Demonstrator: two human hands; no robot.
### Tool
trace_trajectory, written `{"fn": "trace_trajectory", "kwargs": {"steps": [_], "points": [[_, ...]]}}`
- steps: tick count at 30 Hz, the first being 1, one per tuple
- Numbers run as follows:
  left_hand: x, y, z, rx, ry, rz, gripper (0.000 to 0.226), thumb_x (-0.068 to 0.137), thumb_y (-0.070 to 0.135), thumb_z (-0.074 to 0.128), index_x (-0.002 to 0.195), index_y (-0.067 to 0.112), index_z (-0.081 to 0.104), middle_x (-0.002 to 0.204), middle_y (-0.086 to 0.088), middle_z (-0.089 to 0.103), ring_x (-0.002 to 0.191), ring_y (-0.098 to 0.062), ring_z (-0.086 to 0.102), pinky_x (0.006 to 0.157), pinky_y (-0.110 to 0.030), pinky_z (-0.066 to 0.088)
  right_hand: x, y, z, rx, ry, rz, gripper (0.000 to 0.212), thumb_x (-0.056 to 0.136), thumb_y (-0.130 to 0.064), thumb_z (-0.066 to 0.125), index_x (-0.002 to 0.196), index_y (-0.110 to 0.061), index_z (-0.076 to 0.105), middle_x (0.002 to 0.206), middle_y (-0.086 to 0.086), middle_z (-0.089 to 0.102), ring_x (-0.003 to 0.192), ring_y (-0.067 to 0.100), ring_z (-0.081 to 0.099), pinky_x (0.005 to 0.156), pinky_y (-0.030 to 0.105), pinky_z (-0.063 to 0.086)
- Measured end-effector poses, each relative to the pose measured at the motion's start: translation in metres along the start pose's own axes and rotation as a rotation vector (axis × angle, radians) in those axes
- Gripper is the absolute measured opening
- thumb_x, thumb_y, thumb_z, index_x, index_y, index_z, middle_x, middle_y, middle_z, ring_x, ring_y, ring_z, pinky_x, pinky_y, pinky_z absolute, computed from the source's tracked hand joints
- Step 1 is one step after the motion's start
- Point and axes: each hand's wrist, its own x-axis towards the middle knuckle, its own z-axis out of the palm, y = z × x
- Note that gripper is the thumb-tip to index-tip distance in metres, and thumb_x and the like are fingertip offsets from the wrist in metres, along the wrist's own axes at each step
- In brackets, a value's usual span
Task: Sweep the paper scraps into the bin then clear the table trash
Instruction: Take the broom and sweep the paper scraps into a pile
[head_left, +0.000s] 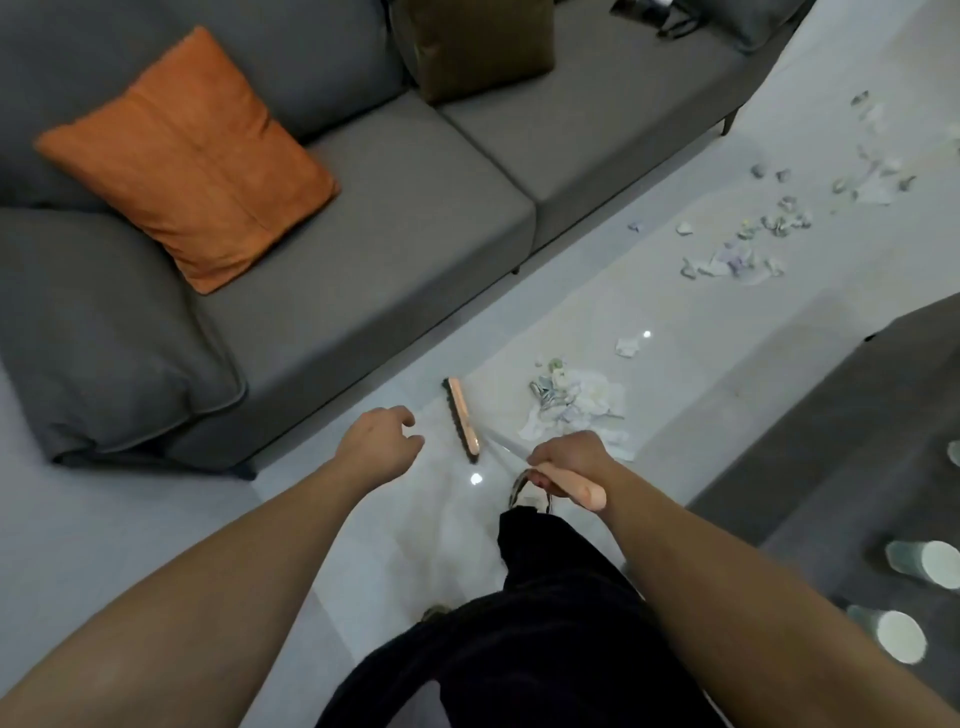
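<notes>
Sweeping under way beside the grey sofa (363, 218).
The right hand (569, 457) grips the pink-handled broom (464, 421), left hand (382, 441) loose and empty; torn paper scraps (574, 402) lie just beside the bristles, more farther off. No bin visible; gathering seems next.

Both bare forearms are stretched forward. The right hand (563, 457) is wrapped round a handle; the left hand (382, 439) is held loose, fingers slightly curled, holding nothing.
</notes>
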Motion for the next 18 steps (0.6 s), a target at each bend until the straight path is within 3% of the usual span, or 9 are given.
{"fn": "trace_trajectory", "kwargs": {"steps": [5,9,13,18], "points": [[0.060,0.064,-0.027,0.044,-0.043,0.025,0.041,0.090,0.037,0.057,0.127,0.020,0.057,0.127,-0.006,0.059,0.107,-0.023,0.057,0.085,-0.032,0.047,0.027,-0.058,-0.066,0.059,0.111,0.004,0.017,0.079,0.013,0.070,0.088,0.003,0.059,0.074,0.025,0.056,0.031,0.022,0.053,0.037,0.022,0.043],[0.101,0.136,-0.037,0.041,-0.074,0.140,0.042,0.090,0.038,0.057,0.128,0.020,0.057,0.127,-0.005,0.059,0.109,-0.023,0.058,0.085,-0.031,0.047,0.045,-0.097,-0.110,0.096,0.243,-0.017,0.020,0.077,0.012,0.070,0.073,0.000,0.054,0.063,0.019,0.056,0.039,0.026,0.056,0.045,0.027,0.045],[0.141,0.192,-0.047,0.093,-0.126,0.274,0.042,0.091,0.039,0.057,0.129,0.022,0.056,0.127,-0.003,0.058,0.109,-0.021,0.056,0.080,-0.027,0.040,0.058,-0.118,-0.132,0.122,0.338,-0.012,0.026,0.079,0.011,0.067,0.067,-0.004,0.049,0.055,0.015,0.054,0.035,0.023,0.051,0.040,0.023,0.040],[0.204,0.240,-0.059,0.200,-0.197,0.405,0.042,0.090,0.039,0.057,0.128,0.022,0.056,0.126,-0.004,0.058,0.109,-0.021,0.056,0.082,-0.027,0.041,0.066,-0.138,-0.147,0.387,0.430,-0.036,0.017,0.079,0.015,0.064,0.074,0.000,0.058,0.070,0.021,0.056,0.047,0.026,0.054,0.044,0.028,0.048]]}}
